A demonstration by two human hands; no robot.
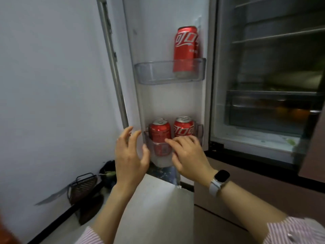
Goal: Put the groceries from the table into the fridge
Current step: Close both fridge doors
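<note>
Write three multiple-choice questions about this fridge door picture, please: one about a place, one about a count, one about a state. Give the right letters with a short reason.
1. Where does the tall red can stand?
A. in the upper door bin
B. on a glass shelf inside the fridge
C. on the floor

2. How many red cans stand in the lower door bin?
A. one
B. two
C. four

3. What is the left hand doing?
A. gripping a can
B. hovering open beside the bin, holding nothing
C. closing the door

Answers:
1. A: the tall can sits alone in the upper door bin.
2. B: a left can and a right can stand side by side.
3. B: its fingers are spread and empty; the right hand rests its fingers at the bin's front.
</note>
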